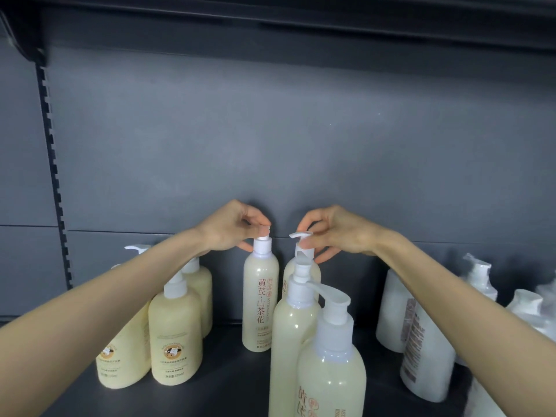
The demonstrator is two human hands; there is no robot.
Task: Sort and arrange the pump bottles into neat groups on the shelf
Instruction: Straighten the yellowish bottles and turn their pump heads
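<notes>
Pump bottles stand on the dark matte shelf [228, 356]. A tall, slim, translucent cream bottle [260, 299] with red characters stands near the shelf's back wall; the left hand [231, 230] pinches its white pump top. The right hand [334, 233] grips the curved pump head of a second slim bottle [287, 272], mostly hidden behind two nearer ones [328, 365]. Squat yellow bottles [176, 335] cluster toward the shelf's left end — white film-wrapped ones [427, 347] toward its right end, blurred and cut off.
</notes>
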